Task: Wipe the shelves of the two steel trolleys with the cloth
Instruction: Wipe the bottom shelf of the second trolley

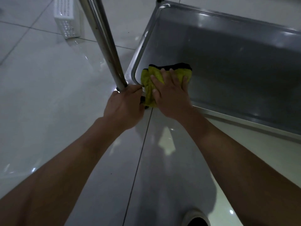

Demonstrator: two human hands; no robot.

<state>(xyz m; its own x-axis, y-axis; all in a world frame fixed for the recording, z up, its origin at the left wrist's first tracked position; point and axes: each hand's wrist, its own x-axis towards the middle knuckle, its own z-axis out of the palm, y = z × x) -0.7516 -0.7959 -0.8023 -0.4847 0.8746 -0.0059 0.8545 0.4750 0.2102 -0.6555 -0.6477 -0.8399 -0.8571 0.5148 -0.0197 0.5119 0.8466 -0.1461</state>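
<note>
Two bare forearms reach down from the bottom edge over a glossy tiled floor (48,95), pale grey, smooth and mirror-like, crossed by thin dark grout lines; beside it stands the low shelf (228,62) of a steel trolley, a shallow rectangular tray of brushed metal with a raised, rounded rim and softly curved corners, dull grey inside and brighter along the lip; a round steel post (104,43), polished and slightly scuffed, rises slanting from the shelf's near left corner toward the top edge; a white plastic basket (66,18), boxy and pierced with rows of small holes, stands on the floor well apart, near the top left; the cloth (154,75), yellow-green, nubbly and crumpled with a black border along its far edge, lies in the shelf's near left corner and spills over the rim there; the right hand (171,93) lies flat on top of it, fingers spread and pressing down, thumb on the part draped over the rim, so the cloth sits under the palm rather than gripped in a fist; the left hand (125,108) is curled about the foot of the post at that same corner, just beside the cloth; a dark shoe toe (197,221) shows at the bottom edge; no writing can be read anywhere.
</note>
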